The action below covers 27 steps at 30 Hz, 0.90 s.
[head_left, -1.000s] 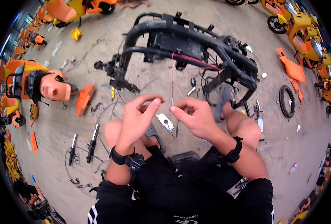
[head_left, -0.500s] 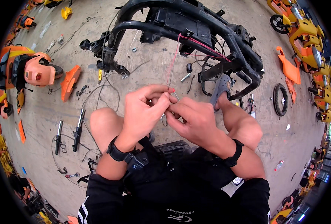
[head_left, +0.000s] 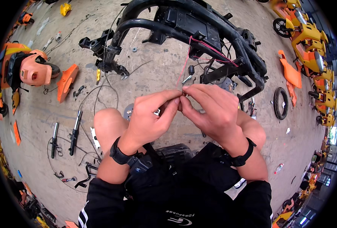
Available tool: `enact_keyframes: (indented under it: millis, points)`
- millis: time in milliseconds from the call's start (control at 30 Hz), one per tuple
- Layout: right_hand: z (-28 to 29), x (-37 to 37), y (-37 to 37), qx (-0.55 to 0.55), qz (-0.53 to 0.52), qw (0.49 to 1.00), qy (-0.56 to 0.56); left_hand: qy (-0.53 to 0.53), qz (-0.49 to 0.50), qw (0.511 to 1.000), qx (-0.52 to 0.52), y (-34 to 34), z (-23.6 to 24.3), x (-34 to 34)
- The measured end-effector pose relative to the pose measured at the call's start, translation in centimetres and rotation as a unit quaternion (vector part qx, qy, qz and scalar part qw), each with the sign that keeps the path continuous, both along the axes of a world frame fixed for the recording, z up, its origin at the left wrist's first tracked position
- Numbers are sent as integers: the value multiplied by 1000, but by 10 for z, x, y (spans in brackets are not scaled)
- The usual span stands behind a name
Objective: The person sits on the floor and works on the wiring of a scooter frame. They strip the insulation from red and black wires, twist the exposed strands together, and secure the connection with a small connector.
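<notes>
Pink-red thin wire [head_left: 186,60] was the thing in hand: it ran from the near side of a black tubular metal frame [head_left: 142,24] down to the fingertips, above the floor and just in front of the person's knees. Another stretch of it lay along the frame, off to the right.

Left hand [head_left: 149,116]: thumb and forefinger together, clamped on the wire's lower end. Right hand [head_left: 216,110]: same pinch, clamped on that end too; fingertips of both hands touched. The pinched bit itself was mostly hidden by the fingers.

Black wristband [head_left: 120,152] on the left wrist, black strap [head_left: 246,154] on the right.

Grey concrete floor [head_left: 54,110], lots of parts on it. Left side: two silver-and-black metal tubes, one nearer the knee [head_left: 75,133], one farther out [head_left: 54,140]; an orange plastic panel [head_left: 67,83]; behind that, an orange scooter with a rounded body [head_left: 35,70]. Right side: a black rubber tyre [head_left: 281,103] lying flat, a long orange plastic piece [head_left: 290,70] beyond it, yellow scooters [head_left: 309,41] lined up near the edge.
</notes>
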State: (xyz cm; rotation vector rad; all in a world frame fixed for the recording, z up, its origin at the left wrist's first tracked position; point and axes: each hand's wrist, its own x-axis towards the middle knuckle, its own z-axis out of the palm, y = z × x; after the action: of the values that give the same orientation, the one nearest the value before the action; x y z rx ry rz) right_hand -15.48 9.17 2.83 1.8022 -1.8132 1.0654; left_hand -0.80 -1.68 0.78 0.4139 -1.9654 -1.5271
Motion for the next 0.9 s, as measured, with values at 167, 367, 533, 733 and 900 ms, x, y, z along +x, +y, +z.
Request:
enact_keyframes:
  millis: [167,367,533,733,900]
  points:
    - [2,1,-1,-2,-10,1000,29,43,17,994,-101,-2,-5,-4]
    - [0,0,-1,-13,-12,999,37,37,32,990,-130,1,-1,-6]
    - [0,2,0,-6,-24,1000,-8,45,30,988,-144,2,-1,-10]
    - [1,0,6,2,-7,998,-58,45,26,991,-121,4,-5,-9]
    - [8,1,9,78,-19,995,-61,33,20,990,-133,5,-5,-8]
